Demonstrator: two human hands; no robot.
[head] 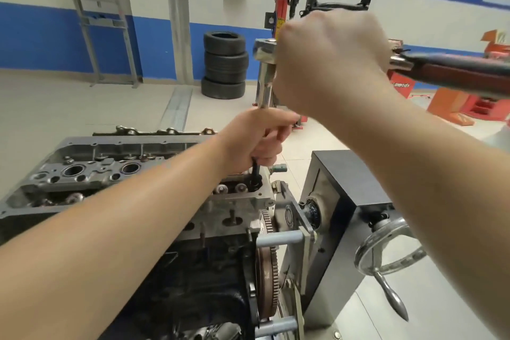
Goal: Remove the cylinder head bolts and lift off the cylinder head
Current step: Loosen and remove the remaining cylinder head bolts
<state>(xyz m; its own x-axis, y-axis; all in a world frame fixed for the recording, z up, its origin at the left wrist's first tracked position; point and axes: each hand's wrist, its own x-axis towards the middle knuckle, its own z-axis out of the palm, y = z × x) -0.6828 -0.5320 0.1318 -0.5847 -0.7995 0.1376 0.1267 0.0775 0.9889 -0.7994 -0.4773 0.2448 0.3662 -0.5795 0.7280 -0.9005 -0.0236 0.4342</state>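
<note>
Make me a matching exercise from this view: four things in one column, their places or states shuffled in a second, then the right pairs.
1. left hand
2. right hand
3. tyres
4. handwheel

A. stacked by the far wall
B. on the engine stand, lower right
C. grips the wrench's extension shaft above the cylinder head
D. grips the top of the wrench, by its head

Pairs: 1-C, 2-D, 3-A, 4-B
</note>
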